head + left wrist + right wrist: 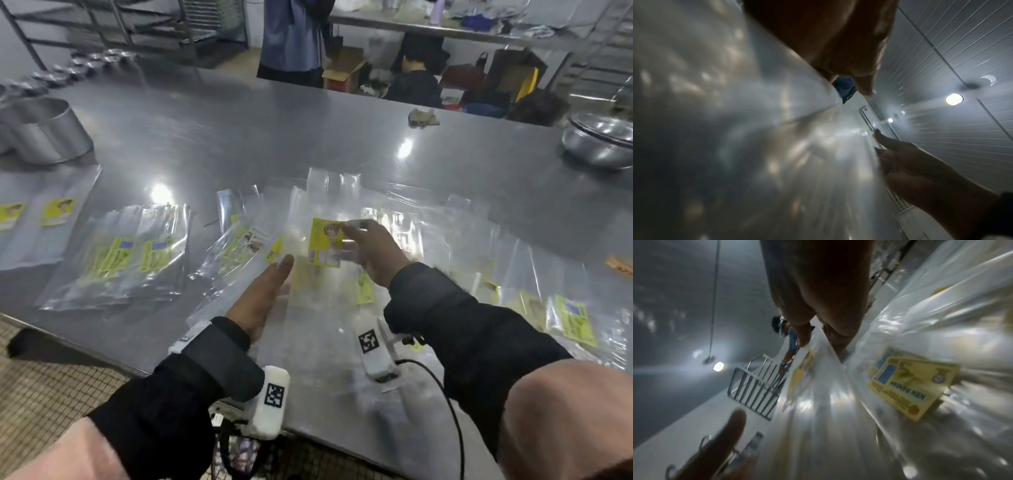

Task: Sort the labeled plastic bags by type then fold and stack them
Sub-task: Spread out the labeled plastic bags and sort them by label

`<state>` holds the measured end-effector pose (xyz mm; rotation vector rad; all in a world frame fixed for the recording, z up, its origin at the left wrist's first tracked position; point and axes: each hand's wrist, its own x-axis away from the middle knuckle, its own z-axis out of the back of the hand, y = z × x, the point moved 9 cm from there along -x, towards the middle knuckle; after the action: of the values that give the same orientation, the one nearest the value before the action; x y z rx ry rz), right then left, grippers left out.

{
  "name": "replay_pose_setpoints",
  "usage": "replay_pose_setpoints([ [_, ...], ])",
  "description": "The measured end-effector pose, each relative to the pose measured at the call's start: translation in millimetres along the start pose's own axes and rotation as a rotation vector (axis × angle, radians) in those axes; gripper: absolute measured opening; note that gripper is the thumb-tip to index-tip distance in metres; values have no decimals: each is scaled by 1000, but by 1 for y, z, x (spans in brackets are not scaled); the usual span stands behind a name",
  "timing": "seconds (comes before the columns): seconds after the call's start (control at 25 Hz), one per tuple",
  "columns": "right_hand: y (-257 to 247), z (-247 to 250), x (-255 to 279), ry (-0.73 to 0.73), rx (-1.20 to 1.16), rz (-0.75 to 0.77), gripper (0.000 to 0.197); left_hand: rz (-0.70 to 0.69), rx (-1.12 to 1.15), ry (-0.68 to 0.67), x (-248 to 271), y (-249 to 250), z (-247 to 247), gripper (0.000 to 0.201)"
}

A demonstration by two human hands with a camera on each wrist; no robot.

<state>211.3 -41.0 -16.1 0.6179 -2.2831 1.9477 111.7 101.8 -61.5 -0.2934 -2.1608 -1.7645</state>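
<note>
Bag (318,274) lies lengthwise away (label far).

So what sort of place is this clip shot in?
Probably a food-packing or commercial kitchen workroom: a long stainless steel table, metal bowls, and wire racks behind.

Both forearms wear black sleeves (479,329) that reach the wrists, with pale pinkish cloth (561,418) covering the arms nearer the elbows, at 5 and 7 o'clock in the head view. A broad dark strap (219,359) wraps the left wrist. Each wrist carries a white camera block (270,401) bearing a square black-and-white marker (the right one (371,346) too), and a thin black cable (442,394) curves away from the right block.
</note>
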Motion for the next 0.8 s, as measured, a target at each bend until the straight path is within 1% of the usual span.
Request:
replay_pose_setpoints([
  [0.08, 12, -16, -8, 4, 273, 7, 34, -96, -31, -25, 4, 9, 9, 50],
  [0.16, 13, -23, -10, 51, 635, 96, 40, -149, -51, 71, 0, 13, 39, 60],
  [0.2, 15, -29, -9, 39, 803, 138, 41, -163, -53, 138, -2, 14, 59, 67],
  [0.24, 23, -36, -9, -5, 996, 164, 44, -183, -48, 195, -4, 16, 80, 75],
  [0.28, 35, -44, -8, -65, 1210, 164, 49, -198, -61, 243, -6, 17, 98, 77],
  [0.32, 50, -51, -6, -131, 1409, 149, 56, -209, -73, 271, -7, 20, 113, 75],
  [0.36, 63, -55, -5, -189, 1550, 131, 63, -217, -81, 295, -6, 22, 125, 67],
  [0.4, 70, -58, -3, -235, 1629, 118, 68, -223, -77, 311, -4, 26, 132, 56],
  [0.44, 75, -60, -5, -278, 1663, 109, 71, -226, -56, 320, -1, 28, 137, 48],
  [0.52, 73, -64, -8, -347, 1689, 106, 70, -227, -41, 322, 3, 26, 145, 47],
  [0.56, 68, -65, -8, -341, 1701, 125, 67, -243, -56, 314, 6, 25, 146, 48],
  [0.6, 58, -66, -7, -292, 1714, 183, 61, -264, -68, 294, 9, 27, 144, 48],
  [0.64, 48, -67, -5, -213, 1707, 261, 55, -265, -72, 273, 11, 26, 143, 52],
  [0.68, 38, -70, 0, -141, 1661, 328, 49, -269, -74, 253, 12, 25, 141, 61],
  [0.72, 35, -73, 5, -112, 1591, 354, 43, -274, -70, 230, 10, 23, 139, 72],
  [0.76, 37, -79, 11, -125, 1532, 337, 41, -279, -68, 225, 7, 21, 140, 79],
  [0.8, 45, -84, 15, -150, 1514, 285, 49, -276, -66, 221, 5, 18, 141, 84],
])
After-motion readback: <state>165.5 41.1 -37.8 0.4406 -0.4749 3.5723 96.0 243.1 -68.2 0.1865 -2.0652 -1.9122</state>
